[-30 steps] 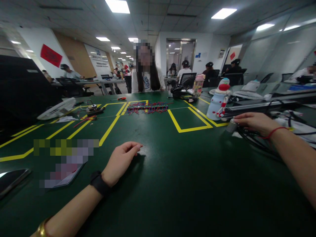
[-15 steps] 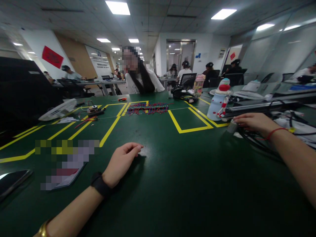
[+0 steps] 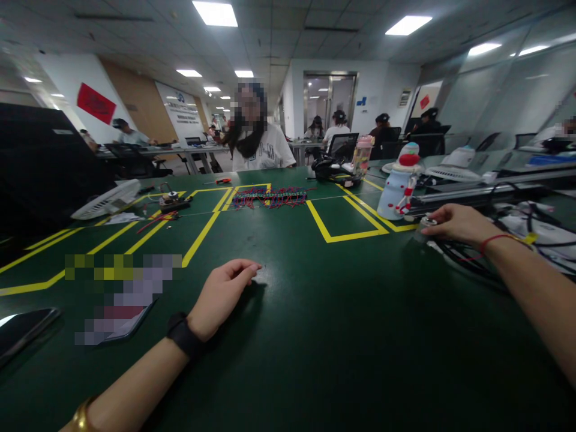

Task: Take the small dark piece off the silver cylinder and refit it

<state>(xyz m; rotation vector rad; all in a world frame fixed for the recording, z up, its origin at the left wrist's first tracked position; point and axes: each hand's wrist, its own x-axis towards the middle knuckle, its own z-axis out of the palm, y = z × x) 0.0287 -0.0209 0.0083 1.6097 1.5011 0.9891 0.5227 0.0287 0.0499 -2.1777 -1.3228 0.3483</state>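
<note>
My left hand [image 3: 221, 295] rests on the green table [image 3: 315, 336] near its middle, fingers loosely curled, holding nothing that I can see; a black band circles its wrist. My right hand [image 3: 459, 223] reaches to the right side of the table and closes its fingertips on a small silver cylinder [image 3: 422, 227], which sits at the edge of a tangle of black cables [image 3: 468, 258]. A red string is tied around that wrist.
Yellow tape [image 3: 342, 228] marks boxes on the table. A heap of red and blue wires [image 3: 270, 196] lies far centre, a white fan [image 3: 105, 200] far left, a snowman-shaped bottle [image 3: 398, 183] right, a phone [image 3: 22, 330] near left. A person [image 3: 256, 141] sits across.
My right hand has lifted slightly with the silver cylinder. My left hand has stayed put. The person across the table has shifted and turned.
</note>
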